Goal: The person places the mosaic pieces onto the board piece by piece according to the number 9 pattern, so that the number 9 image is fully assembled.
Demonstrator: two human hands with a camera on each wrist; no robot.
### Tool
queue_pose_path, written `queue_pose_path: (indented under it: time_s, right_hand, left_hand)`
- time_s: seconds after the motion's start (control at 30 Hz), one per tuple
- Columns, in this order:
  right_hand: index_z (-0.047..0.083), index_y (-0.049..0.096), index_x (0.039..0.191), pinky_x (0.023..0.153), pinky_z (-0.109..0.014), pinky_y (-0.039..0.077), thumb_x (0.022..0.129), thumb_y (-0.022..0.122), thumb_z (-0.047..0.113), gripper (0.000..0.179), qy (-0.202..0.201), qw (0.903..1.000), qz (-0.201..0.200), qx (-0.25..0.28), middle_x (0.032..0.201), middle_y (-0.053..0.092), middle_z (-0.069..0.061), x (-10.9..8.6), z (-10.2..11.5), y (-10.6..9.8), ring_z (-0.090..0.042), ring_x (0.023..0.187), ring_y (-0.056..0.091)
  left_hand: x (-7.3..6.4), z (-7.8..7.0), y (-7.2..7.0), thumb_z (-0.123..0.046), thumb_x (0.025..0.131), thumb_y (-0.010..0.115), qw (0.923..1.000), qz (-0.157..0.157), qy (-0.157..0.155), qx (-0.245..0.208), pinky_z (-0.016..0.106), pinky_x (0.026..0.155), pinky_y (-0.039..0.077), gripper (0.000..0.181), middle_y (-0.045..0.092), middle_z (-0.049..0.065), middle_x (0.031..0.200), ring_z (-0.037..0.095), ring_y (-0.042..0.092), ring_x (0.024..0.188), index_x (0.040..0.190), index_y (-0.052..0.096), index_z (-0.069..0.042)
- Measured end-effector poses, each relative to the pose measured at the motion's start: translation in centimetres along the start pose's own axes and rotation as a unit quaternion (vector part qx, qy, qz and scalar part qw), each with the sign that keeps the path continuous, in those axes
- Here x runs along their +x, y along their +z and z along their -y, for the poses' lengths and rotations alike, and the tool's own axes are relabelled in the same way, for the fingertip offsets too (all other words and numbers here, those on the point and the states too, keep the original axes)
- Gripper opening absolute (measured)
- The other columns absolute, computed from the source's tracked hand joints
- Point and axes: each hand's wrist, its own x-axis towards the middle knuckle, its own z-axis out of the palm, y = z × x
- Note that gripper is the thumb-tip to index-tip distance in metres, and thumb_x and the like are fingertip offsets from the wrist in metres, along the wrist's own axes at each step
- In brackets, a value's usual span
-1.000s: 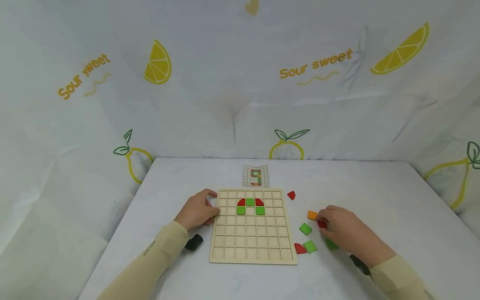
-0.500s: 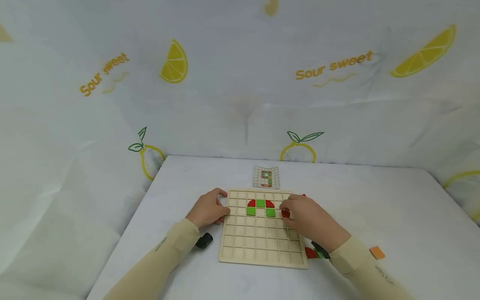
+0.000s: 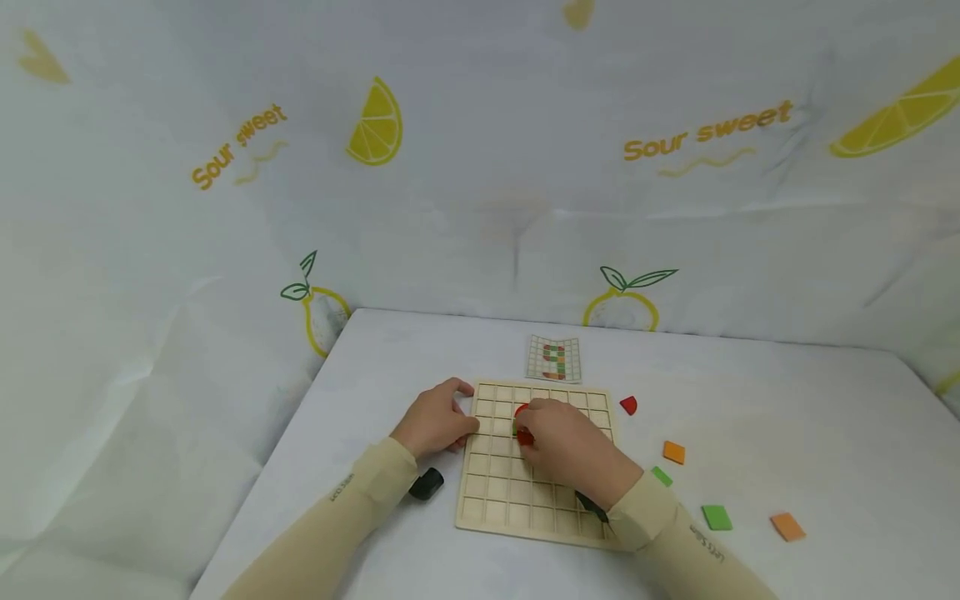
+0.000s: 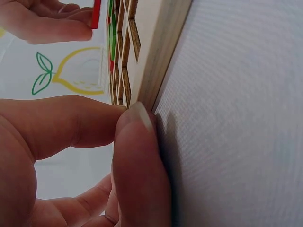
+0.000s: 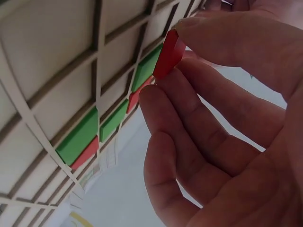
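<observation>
My left hand (image 3: 435, 421) grips the left edge of a wooden grid board (image 3: 495, 492), thumb and a finger meeting at its rim in the left wrist view. Over the board's upper middle, my right hand (image 3: 573, 443) pinches a red quarter-circle tile (image 5: 169, 54) between thumb and fingers, tilted up from the grid. Beside that tile, a green square tile (image 5: 147, 68) lies in its cell. Farther along lie a second green tile (image 5: 113, 120), a third green tile (image 5: 78, 137) and red tiles (image 5: 86, 153). In the head view my right hand hides most of these.
Behind the board lies a pattern card (image 3: 553, 358). To the right are a loose red tile (image 3: 628, 405), an orange tile (image 3: 674, 452), a green tile (image 3: 717, 517) and another orange tile (image 3: 787, 527). A lemon-printed cloth (image 3: 480, 208) hangs behind the table.
My right hand has carried the red tile left, from the loose pieces at the right to over the board's upper middle. My left hand stays at the board's edge. The head view has turned right.
</observation>
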Motion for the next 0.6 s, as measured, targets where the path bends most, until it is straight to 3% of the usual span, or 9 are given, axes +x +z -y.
queue_pose_path:
  time_s: [0.6]
  right_hand:
    - [0.012,0.078,0.091,0.071,-0.029,0.054,0.087,0.084,0.006,0.010,-0.044,0.9979,-0.028,-0.038,0.085,0.066,0.004,0.1,-0.1,1.2,-0.011,0.076,0.057]
  left_hand:
    - [0.2,0.0,0.0,-0.015,0.092,0.074,0.9999,-0.004,0.003,0.012,0.028,0.060,0.055,0.053,0.071,0.005,0.079,0.016,0.068,0.062,0.143,0.060,-0.010]
